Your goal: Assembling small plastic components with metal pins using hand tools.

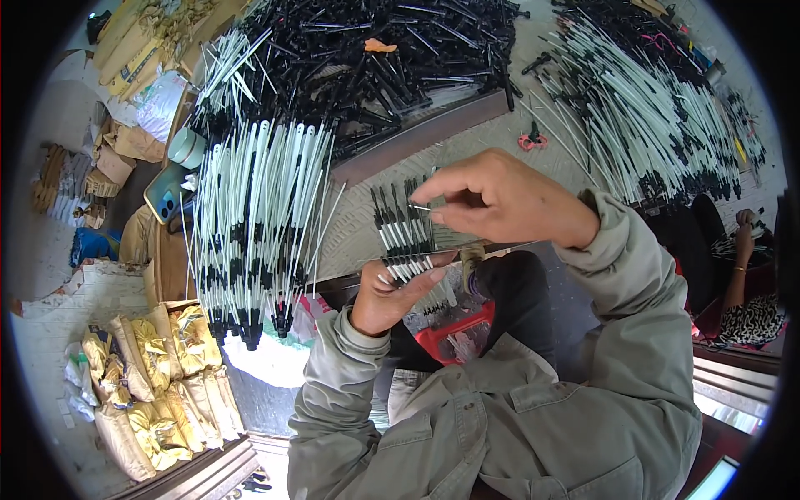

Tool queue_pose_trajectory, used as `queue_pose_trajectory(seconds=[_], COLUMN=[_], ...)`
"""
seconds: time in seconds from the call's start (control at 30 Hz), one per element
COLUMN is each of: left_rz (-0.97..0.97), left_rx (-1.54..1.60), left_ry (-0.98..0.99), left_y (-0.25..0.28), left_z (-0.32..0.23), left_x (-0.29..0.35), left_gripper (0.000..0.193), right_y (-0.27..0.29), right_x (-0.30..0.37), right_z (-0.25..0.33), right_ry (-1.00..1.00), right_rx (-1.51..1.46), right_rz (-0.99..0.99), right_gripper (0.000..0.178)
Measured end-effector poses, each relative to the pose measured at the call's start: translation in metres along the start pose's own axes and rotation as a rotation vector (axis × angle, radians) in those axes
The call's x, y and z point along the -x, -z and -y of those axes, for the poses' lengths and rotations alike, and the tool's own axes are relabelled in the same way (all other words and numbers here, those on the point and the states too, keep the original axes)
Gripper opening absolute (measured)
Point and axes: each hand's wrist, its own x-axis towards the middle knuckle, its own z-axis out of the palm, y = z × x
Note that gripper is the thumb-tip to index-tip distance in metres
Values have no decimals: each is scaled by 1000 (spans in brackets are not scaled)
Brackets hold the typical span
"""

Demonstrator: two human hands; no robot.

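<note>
My left hand is closed around a row of black-and-white sticks, held side by side over the near edge of the table. Their dark, narrow tips point away from me, and their white lower parts pass between my thumb and fingers. At the far right end of that row is my right hand, its thumb and forefinger pinched together. A short piece of a thin white rod shows at those fingertips; the rest of it is hidden.
Long white rods with black ends are piled at left, with another heap at right. Black parts lie behind a dark bar. Red-handled scissors rest on the table. Wrapped packets fill a box; another person's hand shows far right.
</note>
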Motion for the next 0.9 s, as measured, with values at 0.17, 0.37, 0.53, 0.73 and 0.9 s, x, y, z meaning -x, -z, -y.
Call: queue_pose_trajectory(seconds=[0.17,0.37,0.53,0.73,0.9], left_rz=[1,31,29,25,13], left_rx=[18,37,28,53,21], left_ry=[-13,-15,10,21,26], left_y=[0,2,2,3,3], left_z=[-1,1,0,0,1], left_x=[0,1,2,1,2], left_gripper=[21,21,21,22,23], right_y=[8,5,-4,-5,-10], right_x=[-7,-10,-11,-11,-12], right_z=[4,3,-3,-15,-16], right_ry=[-5,21,-25,27,37], right_rx=[-8,-36,-178,-317,-378], right_rz=[130,127,99,152,154], right_gripper=[17,17,18,19,17])
